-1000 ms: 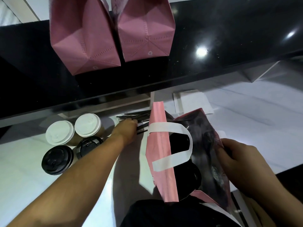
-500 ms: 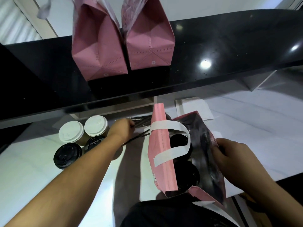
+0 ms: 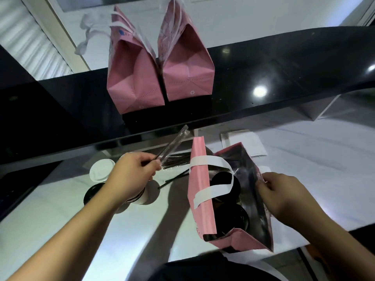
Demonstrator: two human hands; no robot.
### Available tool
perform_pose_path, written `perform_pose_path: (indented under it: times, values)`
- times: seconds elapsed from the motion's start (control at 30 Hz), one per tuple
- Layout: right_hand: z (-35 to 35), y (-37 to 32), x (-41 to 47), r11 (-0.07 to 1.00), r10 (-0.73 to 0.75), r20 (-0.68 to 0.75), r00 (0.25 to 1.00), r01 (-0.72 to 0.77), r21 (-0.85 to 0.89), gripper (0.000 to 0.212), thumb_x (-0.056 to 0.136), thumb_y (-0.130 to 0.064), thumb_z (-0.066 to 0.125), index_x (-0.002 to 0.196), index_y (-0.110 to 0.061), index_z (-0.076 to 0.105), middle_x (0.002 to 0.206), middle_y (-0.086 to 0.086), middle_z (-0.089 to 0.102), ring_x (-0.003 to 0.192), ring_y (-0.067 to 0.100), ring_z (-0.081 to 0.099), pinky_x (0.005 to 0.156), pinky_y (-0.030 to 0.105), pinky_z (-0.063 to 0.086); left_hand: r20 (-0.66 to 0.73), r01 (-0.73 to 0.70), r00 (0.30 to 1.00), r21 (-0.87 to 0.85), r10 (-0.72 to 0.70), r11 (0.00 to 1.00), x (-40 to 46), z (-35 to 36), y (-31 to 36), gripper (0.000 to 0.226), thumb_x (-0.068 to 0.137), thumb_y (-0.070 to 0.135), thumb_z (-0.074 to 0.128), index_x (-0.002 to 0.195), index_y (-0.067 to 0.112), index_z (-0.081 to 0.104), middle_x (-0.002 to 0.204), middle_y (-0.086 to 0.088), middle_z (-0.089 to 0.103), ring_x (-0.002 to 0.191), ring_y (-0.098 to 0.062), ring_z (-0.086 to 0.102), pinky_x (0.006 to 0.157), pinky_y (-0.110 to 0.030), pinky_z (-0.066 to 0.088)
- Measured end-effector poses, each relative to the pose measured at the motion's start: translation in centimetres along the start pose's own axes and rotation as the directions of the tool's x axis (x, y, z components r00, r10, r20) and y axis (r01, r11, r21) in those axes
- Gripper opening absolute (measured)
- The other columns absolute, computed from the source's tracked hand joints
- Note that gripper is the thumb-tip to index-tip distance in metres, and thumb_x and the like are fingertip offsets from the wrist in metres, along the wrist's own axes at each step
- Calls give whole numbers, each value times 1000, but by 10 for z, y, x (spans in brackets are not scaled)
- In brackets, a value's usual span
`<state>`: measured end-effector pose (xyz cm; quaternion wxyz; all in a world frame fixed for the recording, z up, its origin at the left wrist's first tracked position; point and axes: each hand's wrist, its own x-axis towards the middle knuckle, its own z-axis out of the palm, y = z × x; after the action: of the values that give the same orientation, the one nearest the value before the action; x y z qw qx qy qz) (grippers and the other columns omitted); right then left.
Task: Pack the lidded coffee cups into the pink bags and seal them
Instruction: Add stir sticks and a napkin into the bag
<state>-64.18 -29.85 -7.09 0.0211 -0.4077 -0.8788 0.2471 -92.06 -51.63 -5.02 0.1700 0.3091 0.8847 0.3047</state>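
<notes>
On the white counter [image 3: 60, 220], lower right, an open pink bag [image 3: 199, 191] holds two black-lidded cups [image 3: 233, 217], partly hidden by its white handle [image 3: 211, 189]. Right hand [image 3: 284, 196] pinches the bag's far wall, spreading the mouth. Left hand [image 3: 129, 177], fingers curled, grips a clear-wrapped straw [image 3: 172, 147] raised obliquely, covering most of the loose cups [image 3: 101, 172]. Two closed pink bags [image 3: 158, 78] stand touching on the black shelf [image 3: 284, 78].
</notes>
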Motion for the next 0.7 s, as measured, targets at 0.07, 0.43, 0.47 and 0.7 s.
perform_pose_path:
  times: [0.07, 0.43, 0.47, 0.7]
  values:
    - [-2, -3, 1, 999, 41, 19, 999, -41, -18, 41, 101, -31, 47, 67, -11, 52, 54, 4, 57, 57, 22, 55, 48, 33, 33, 11, -26, 1000, -26, 27, 999, -14, -15, 22, 20, 93, 35, 67, 76, 32, 76, 62, 9, 70, 55, -2, 60, 55, -15, 42]
    - [-8, -9, -1, 997, 74, -1, 997, -74, 33, 39, 98, -26, 48, 61, -13, 50, 56, 2, 60, 57, 20, 59, 49, 32, 37, 556, -139, 831, 198, 6, 970, -22, 26, 133, 31, 94, 14, 59, 66, 20, 71, 58, 5, 73, 56, -9, 74, 65, -31, 64]
    - [-8, -9, -2, 996, 78, -6, 997, -77, 37, 39, 98, -26, 48, 62, -12, 51, 55, 3, 60, 55, 19, 60, 49, 31, 38, 574, -145, 819, 207, 0, 968, -18, 35, 139, 35, 94, 11, 57, 63, 22, 69, 57, 4, 72, 58, -11, 75, 62, -27, 63]
    - [-6, -12, 0, 998, 65, -38, 997, -64, 22, 38, 98, -27, 49, 64, -11, 54, 57, 2, 61, 56, 19, 59, 47, 32, 35, 615, -397, 787, 442, 51, 805, -5, 95, 169, 11, 85, 16, 79, 78, 9, 73, 64, -2, 61, 71, -25, 61, 63, -32, 52]
